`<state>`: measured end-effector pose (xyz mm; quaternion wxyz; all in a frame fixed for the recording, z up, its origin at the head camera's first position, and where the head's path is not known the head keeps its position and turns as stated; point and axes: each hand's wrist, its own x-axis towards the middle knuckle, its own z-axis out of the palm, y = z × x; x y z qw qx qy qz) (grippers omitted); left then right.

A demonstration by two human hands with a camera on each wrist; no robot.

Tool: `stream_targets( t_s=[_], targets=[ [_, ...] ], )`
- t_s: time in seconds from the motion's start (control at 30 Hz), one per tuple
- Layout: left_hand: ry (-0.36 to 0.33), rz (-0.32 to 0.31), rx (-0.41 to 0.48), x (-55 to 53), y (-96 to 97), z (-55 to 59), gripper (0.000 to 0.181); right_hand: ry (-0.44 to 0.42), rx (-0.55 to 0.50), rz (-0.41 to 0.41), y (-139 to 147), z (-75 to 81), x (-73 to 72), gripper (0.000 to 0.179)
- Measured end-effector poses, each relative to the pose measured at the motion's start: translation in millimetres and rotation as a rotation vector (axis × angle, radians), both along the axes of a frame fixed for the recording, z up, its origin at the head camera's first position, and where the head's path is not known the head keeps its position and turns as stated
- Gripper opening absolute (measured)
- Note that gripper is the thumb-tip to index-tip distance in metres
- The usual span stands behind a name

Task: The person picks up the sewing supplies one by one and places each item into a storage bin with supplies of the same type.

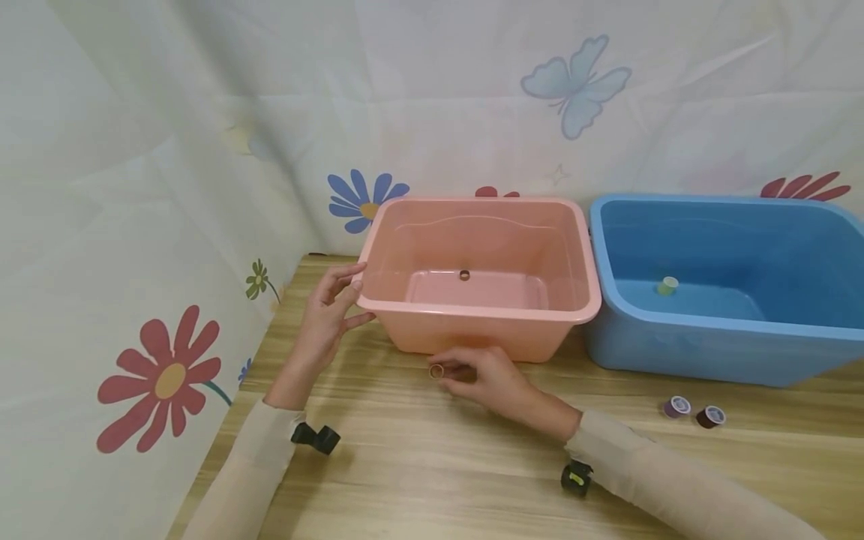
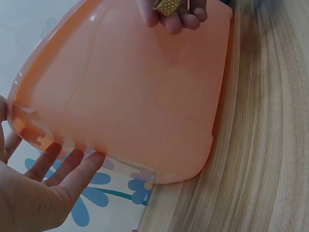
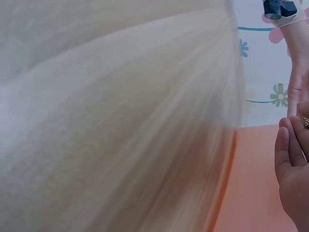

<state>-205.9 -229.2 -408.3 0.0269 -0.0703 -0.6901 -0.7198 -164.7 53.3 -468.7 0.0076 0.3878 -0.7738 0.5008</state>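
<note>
My left hand (image 1: 324,319) holds the left rim of a pink plastic tub (image 1: 486,330), with some fingers against its side beneath the rim. My right hand (image 1: 493,379) pinches a small gold thimble (image 1: 436,371) between thumb and fingers, low in front of the tub's near wall. In the left wrist view, the thimble (image 2: 167,7) shows a dimpled surface. On the tub's floor sits a small brownish ring-shaped thing (image 1: 464,275), perhaps another thimble. The right wrist view is mostly covered by a blurred sleeve, with the right hand (image 3: 294,179) at its edge.
A blue tub (image 1: 702,352) stands right of the pink one, with a small pale green spool-like thing (image 1: 667,286) inside. Before it on the wooden table (image 1: 418,465) lie a purple spool-like piece (image 1: 677,406) and a dark one (image 1: 711,417). A flowered curtain (image 1: 169,225) hangs behind and left.
</note>
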Motion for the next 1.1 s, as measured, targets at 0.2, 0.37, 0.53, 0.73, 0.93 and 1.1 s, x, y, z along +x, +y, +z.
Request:
stream_targets(
  t_s=[0.2,0.37,0.53,0.73,0.93,1.1],
  targets=[
    [0.002,-0.004,0.002,0.2,-0.1,-0.7,0.038,0.005,-0.035,0.019,-0.4,11.6,4.5,0.024],
    [0.005,-0.004,0.011,1.0,1.3,0.9,0.038,-0.025,-0.048,0.015,0.1,25.2,8.5,0.025],
    [0.009,-0.003,0.009,1.1,1.0,1.0,0.038,-0.014,-0.056,0.004,2.5,36.9,10.1,0.025],
    [0.008,-0.005,0.007,0.4,0.6,-0.1,0.037,0.052,-0.020,-0.005,6.3,51.5,10.6,0.025],
    [0.009,-0.001,0.017,-0.1,1.1,0.0,0.036,0.107,0.007,0.014,9.5,70.6,12.2,0.026],
    [0.008,-0.003,0.022,0.3,0.5,0.1,0.037,0.099,0.023,0.045,11.4,85.9,14.6,0.027]
  ],
)
